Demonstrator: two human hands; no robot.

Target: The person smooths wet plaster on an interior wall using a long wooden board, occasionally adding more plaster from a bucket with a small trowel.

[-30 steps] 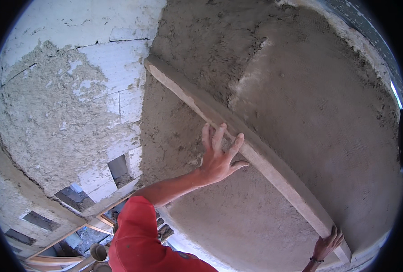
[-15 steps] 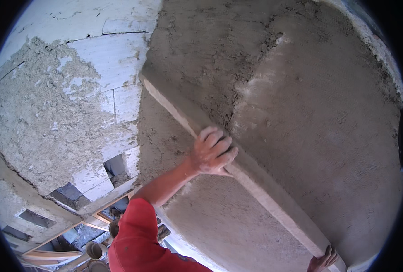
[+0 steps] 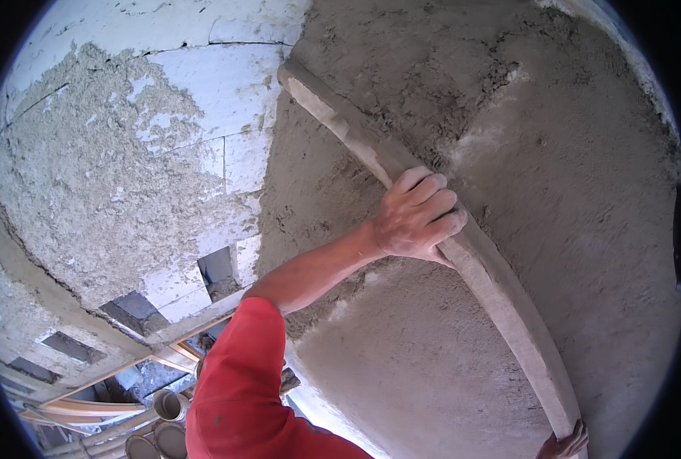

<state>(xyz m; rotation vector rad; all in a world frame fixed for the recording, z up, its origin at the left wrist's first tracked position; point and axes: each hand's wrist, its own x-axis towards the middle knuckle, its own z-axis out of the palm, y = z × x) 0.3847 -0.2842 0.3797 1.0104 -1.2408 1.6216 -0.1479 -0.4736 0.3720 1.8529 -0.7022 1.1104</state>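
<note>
Higher up the wall than a moment ago, the long screed board point(image 3: 509, 302) has slid over the grey render point(image 3: 601, 252), and the left hand point(image 3: 417, 214) has travelled up with it. It lies aslant now, flat to the wall, its upper end just by the border where render meets pale blocks point(image 3: 237, 88), its lower end down at the right. From where I stand, the left fingers are curled over the board's upper edge, pressed close together, with the thumb under the lower edge, so the board is pinched between. Near the lower end the right hand point(image 3: 568, 442) has its fingers together and wrapped round the board; I cannot tell where that thumb sits. A red sleeve point(image 3: 241, 375) covers the left upper arm, the forearm bare. Below, to the left, stands a bucket point(image 3: 171, 405), near some rectangular openings point(image 3: 216, 268) among the blocks
</note>
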